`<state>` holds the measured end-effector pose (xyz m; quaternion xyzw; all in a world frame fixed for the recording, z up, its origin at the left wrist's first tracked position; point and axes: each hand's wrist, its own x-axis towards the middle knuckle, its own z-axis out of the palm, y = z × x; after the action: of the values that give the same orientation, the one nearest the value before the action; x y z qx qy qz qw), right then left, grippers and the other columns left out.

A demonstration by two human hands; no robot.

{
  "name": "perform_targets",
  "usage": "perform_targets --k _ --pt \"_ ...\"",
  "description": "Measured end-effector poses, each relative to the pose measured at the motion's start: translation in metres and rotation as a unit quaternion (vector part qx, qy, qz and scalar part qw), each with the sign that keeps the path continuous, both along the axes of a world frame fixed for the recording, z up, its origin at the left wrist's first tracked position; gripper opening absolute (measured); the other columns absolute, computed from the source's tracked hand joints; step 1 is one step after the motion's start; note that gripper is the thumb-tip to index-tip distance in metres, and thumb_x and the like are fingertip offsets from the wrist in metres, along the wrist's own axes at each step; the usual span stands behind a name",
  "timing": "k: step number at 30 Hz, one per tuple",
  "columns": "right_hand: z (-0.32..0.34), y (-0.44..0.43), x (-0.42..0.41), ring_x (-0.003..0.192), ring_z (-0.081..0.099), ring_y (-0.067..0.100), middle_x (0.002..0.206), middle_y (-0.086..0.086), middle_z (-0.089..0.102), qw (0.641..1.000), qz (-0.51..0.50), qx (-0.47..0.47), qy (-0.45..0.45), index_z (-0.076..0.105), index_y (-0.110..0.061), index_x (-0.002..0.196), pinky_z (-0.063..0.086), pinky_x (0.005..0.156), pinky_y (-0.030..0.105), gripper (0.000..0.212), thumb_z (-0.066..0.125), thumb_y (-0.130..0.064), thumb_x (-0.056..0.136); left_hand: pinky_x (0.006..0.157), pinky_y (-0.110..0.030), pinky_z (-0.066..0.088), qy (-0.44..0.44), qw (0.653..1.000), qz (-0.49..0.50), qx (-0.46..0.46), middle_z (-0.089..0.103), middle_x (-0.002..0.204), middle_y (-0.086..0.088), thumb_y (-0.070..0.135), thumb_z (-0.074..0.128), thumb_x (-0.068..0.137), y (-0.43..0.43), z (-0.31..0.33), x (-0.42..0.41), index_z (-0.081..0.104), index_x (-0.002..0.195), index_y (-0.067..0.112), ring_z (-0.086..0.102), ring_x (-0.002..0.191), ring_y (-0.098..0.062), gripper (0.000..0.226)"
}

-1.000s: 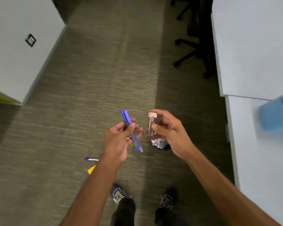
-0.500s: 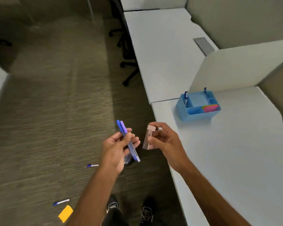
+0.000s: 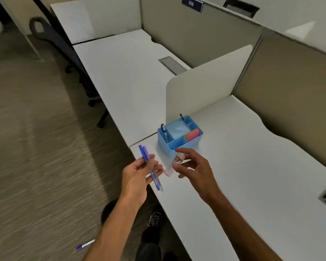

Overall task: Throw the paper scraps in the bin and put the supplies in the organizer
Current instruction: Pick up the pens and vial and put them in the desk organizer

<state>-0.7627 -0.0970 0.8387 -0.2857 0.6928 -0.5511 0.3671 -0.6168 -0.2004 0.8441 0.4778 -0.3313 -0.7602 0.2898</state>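
Above the desk (image 3: 252, 166) edge, near the organizer (image 3: 167, 145), left hand (image 3: 137, 178) pinches two pens (image 3: 148, 162) mid-barrel — light, stiff, slick; right hand (image 3: 198, 172) pinches a vial (image 3: 168, 169) — probably brittle, best held by its body.

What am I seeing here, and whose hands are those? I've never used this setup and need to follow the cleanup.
There is no machine. A person wears one wide-angle camera on the head, looking forward and down, so this single picture shows their own bare hands. The left hand grips two blue pens. The right hand pinches a small clear tube, which is blurred by motion. Just ahead, on the white desk, stands the blue organizer, already holding stored pens and coloured sticky notes. One loose pen lies on the carpet at bottom left.
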Motion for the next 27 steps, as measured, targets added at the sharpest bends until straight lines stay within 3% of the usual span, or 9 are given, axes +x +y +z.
perform_targets --k 3,8,11,15,19,21,27 --pt "-0.007 -0.016 -0.025 0.082 0.071 0.020 0.109 -0.003 0.068 0.999 -0.046 -0.009 0.014 0.067 -0.030 0.122 0.061 0.068 0.023 0.034 0.074 -0.022 0.090 0.082 -0.044 0.061 -0.014 0.999 -0.032 -0.012 0.076 0.090 -0.011 0.010 0.068 0.086 -0.024 -0.002 -0.029 0.071 0.109 0.006 0.075 0.089 -0.030 0.024" --pt "-0.022 -0.049 -0.068 0.091 0.073 0.026 0.108 0.009 0.070 0.992 -0.122 -0.023 -0.017 0.067 -0.017 0.121 0.064 0.078 0.037 0.026 0.067 -0.022 0.095 0.083 -0.042 0.061 -0.026 0.997 -0.077 -0.012 0.076 0.094 -0.015 0.010 0.068 0.088 -0.064 -0.012 -0.074 0.070 0.110 0.007 0.075 0.087 -0.030 0.023" --pt "-0.033 -0.069 -0.096 0.086 0.075 0.028 0.105 0.012 0.072 0.985 -0.170 -0.028 -0.021 0.068 -0.013 0.116 0.064 0.078 0.039 0.020 0.065 -0.021 0.097 0.082 -0.041 0.061 -0.016 0.995 -0.098 0.006 0.075 0.091 -0.017 0.009 0.068 0.088 -0.084 -0.020 -0.095 0.070 0.110 0.005 0.075 0.084 -0.030 0.023" --pt "-0.052 -0.093 -0.134 0.080 0.076 0.019 0.096 0.001 0.074 0.972 -0.231 0.006 0.046 0.068 -0.019 0.109 0.063 0.071 0.028 0.013 0.065 -0.023 0.097 0.086 -0.042 0.060 -0.021 0.991 -0.129 0.009 0.073 0.088 -0.014 0.010 0.069 0.088 -0.108 -0.031 -0.121 0.071 0.109 0.006 0.073 0.081 -0.028 0.022" --pt "-0.077 -0.113 -0.166 0.083 0.066 -0.005 0.092 -0.016 0.068 0.953 -0.262 0.062 0.139 0.063 -0.035 0.104 0.054 0.067 0.009 0.016 0.066 -0.022 0.096 0.090 -0.043 0.058 -0.033 0.987 -0.155 0.004 0.074 0.085 -0.012 0.012 0.070 0.086 -0.124 -0.039 -0.140 0.071 0.110 0.008 0.073 0.082 -0.028 0.024" --pt "-0.089 -0.119 -0.178 0.083 0.066 -0.003 0.093 -0.014 0.067 0.948 -0.262 0.082 0.164 0.060 -0.035 0.106 0.052 0.066 0.008 0.017 0.065 -0.022 0.096 0.091 -0.043 0.057 -0.037 0.986 -0.163 0.005 0.074 0.084 -0.011 0.012 0.070 0.087 -0.129 -0.041 -0.147 0.070 0.111 0.007 0.073 0.083 -0.029 0.025" --pt "-0.118 -0.135 -0.195 0.079 0.066 0.016 0.094 -0.007 0.065 0.937 -0.209 0.159 0.232 0.054 -0.029 0.107 0.061 0.074 0.031 0.011 0.061 -0.030 0.099 0.088 -0.042 0.059 -0.053 0.983 -0.176 0.016 0.074 0.088 -0.014 0.011 0.068 0.088 -0.137 -0.047 -0.157 0.070 0.113 0.007 0.074 0.084 -0.031 0.026"
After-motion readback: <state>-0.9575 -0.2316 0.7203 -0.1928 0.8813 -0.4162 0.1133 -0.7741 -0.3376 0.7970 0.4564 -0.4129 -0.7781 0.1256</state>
